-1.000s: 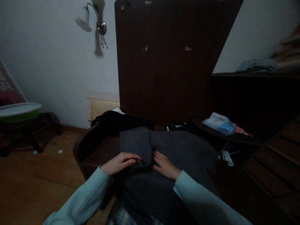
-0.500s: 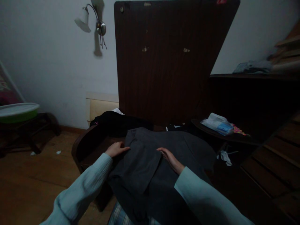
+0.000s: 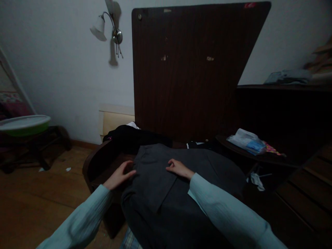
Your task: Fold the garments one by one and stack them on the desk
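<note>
A dark grey garment (image 3: 192, 204) is spread over the dark wooden furniture before me, with one part folded over into a flap (image 3: 153, 183). At the garment's left edge is my left hand (image 3: 120, 175), its thumb and forefinger apart and their tips close to the cloth. My right hand (image 3: 180, 169) rests on the upper middle of the garment, just above the flap's corner. Its fingers are bent, with a small gap between thumb and forefinger, and no cloth shows between them. Light blue-green sleeves cover both my forearms.
A tall dark wooden board (image 3: 186, 72) leans behind. Black cloth (image 3: 129, 134) lies at back left. On a ledge to the right is a clear plastic packet (image 3: 246, 141). A green basin (image 3: 28, 128) stands on a low stool at left. Blue plaid cloth (image 3: 131, 240) shows below.
My right hand has let go of the flap's corner and moved left across the cloth. My left hand has shifted slightly left and down, its fingers wider apart. The view has shifted slightly.
</note>
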The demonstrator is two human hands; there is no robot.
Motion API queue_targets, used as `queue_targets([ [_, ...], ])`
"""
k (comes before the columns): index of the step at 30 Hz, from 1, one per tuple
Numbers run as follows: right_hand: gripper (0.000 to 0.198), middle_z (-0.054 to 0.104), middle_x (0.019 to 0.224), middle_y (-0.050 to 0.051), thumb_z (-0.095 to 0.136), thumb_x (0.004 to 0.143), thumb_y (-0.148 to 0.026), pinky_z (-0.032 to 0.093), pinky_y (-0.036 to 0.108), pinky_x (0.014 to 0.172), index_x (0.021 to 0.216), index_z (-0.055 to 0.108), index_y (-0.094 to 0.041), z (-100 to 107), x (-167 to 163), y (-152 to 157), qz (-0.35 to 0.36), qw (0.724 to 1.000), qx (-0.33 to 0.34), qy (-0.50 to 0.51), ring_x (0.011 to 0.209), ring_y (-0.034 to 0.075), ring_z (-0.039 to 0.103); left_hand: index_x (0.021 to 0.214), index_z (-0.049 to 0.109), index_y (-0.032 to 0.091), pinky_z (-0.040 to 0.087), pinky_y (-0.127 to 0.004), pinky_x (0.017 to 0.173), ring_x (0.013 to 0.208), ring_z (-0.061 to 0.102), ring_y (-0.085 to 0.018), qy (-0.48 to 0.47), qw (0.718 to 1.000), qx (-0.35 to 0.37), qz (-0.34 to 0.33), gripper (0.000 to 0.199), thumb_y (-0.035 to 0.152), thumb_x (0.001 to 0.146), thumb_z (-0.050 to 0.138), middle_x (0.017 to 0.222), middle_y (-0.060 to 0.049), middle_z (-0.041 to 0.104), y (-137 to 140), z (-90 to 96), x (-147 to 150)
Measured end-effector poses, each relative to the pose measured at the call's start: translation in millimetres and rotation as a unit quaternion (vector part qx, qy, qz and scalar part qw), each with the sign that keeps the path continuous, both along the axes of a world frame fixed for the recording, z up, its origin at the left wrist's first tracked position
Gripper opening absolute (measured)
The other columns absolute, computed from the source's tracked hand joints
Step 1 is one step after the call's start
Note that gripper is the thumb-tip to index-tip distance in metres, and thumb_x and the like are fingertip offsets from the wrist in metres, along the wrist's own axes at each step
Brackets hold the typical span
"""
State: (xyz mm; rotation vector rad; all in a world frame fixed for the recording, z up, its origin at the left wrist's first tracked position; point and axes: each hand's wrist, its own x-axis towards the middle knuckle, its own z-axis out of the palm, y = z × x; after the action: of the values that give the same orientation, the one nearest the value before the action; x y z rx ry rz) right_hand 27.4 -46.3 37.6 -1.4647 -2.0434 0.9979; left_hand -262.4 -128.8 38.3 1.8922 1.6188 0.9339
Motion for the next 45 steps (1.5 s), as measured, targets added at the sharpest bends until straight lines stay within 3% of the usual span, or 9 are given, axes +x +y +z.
queue_targets([
  [2, 0.019, 0.056, 0.063, -0.003, 0.064, 0.065, -0.026, 0.039, 0.025, 0.059, 0.076, 0.051, -0.019, 2, -9, 7, 0.008, 1.000, -0.010, -0.011, 0.061, 0.012, 0.053, 0.117, 0.045, 0.019, 0.038, -0.032, 0.092, 0.108, 0.048, -0.021, 0.032, 0.994, 0.012, -0.106, 0.061, 0.040, 0.062, 0.062, 0.119, -0.009, 0.049, -27, -3.0, 7],
  [4, 0.019, 0.057, 0.066, -0.002, 0.065, 0.064, -0.027, 0.040, 0.025, 0.060, 0.073, 0.052, -0.018, 4, -23, 17, 0.011, 1.000, 0.001, -0.008, 0.064, 0.013, 0.053, 0.115, 0.047, 0.022, 0.035, -0.034, 0.095, 0.112, 0.044, -0.023, 0.067, 0.991, 0.037, -0.108, 0.058, 0.032, 0.060, 0.065, 0.123, -0.008, 0.044, -45, -8.2, 15],
  [13, 0.003, 0.064, 0.070, 0.001, 0.062, 0.065, -0.017, 0.043, 0.027, 0.074, 0.066, 0.063, -0.014, -1, -109, 60, 0.092, 0.988, -0.029, 0.119, 0.072, 0.014, 0.058, 0.073, 0.043, 0.021, 0.045, -0.029, 0.063, 0.070, 0.052, -0.017, 0.067, 0.984, 0.144, 0.084, 0.015, 0.014, 0.060, 0.044, 0.074, 0.000, 0.049, -55, -26.2, 26],
  [20, 0.042, 0.056, 0.113, 0.004, 0.066, 0.060, -0.014, 0.034, 0.029, 0.094, 0.101, 0.060, -0.019, -4, -148, 62, 0.095, 0.984, 0.020, 0.147, 0.107, 0.017, 0.048, 0.093, 0.045, 0.019, 0.047, -0.033, 0.071, 0.081, 0.054, -0.021, 0.065, 0.932, 0.197, 0.296, 0.027, 0.019, 0.066, 0.041, 0.089, -0.006, 0.050, -55, -55.8, -8],
  [24, 0.058, 0.055, 0.110, 0.006, 0.069, 0.061, -0.019, 0.039, 0.027, 0.087, 0.115, 0.048, -0.018, -9, -146, 52, 0.069, 0.987, -0.004, 0.148, 0.099, 0.016, 0.052, 0.103, 0.050, 0.022, 0.047, -0.031, 0.076, 0.087, 0.056, -0.019, 0.131, 0.960, 0.108, 0.224, 0.036, 0.016, 0.069, 0.040, 0.102, -0.005, 0.048, -58, -51.5, -18],
  [27, 0.057, 0.060, 0.084, 0.003, 0.068, 0.063, -0.026, 0.044, 0.027, 0.072, 0.114, 0.046, -0.013, -8, -124, 47, 0.042, 0.992, -0.058, 0.102, 0.075, 0.014, 0.057, 0.102, 0.055, 0.022, 0.047, -0.032, 0.078, 0.085, 0.057, -0.019, 0.192, 0.971, 0.040, 0.136, 0.033, 0.025, 0.071, 0.044, 0.096, -0.004, 0.052, -60, -30.8, -27],
  [34, 0.032, 0.050, 0.056, -0.008, 0.065, 0.059, -0.005, 0.041, 0.021, 0.060, 0.085, 0.053, -0.016, -13, -76, 27, 0.031, 0.997, -0.032, 0.062, 0.058, 0.009, 0.051, 0.109, 0.052, 0.017, 0.036, -0.034, 0.095, 0.113, 0.044, -0.022, 0.200, 0.977, 0.055, -0.048, 0.040, 0.027, 0.071, 0.043, 0.126, -0.007, 0.043, -14, 17.0, -33],
  [40, 0.024, 0.053, 0.060, -0.007, 0.064, 0.063, -0.011, 0.041, 0.022, 0.062, 0.082, 0.051, -0.019, -15, -64, 11, -0.028, 0.995, 0.054, 0.083, 0.061, 0.010, 0.053, 0.119, 0.046, 0.014, 0.029, -0.036, 0.100, 0.121, 0.035, -0.023, 0.278, 0.960, 0.008, -0.036, 0.047, 0.038, 0.080, 0.035, 0.133, -0.010, 0.038, 54, 1.4, 2],
  [45, 0.023, 0.058, 0.068, -0.004, 0.061, 0.067, -0.024, 0.042, 0.022, 0.055, 0.087, 0.052, -0.019, -2, -23, -20, -0.031, 0.992, 0.030, 0.119, 0.055, 0.009, 0.052, 0.129, 0.036, 0.019, 0.028, -0.043, 0.098, 0.126, 0.026, -0.024, 0.361, 0.932, -0.026, 0.017, 0.052, 0.044, 0.084, 0.026, 0.137, -0.006, 0.033, 66, -19.6, 12],
])
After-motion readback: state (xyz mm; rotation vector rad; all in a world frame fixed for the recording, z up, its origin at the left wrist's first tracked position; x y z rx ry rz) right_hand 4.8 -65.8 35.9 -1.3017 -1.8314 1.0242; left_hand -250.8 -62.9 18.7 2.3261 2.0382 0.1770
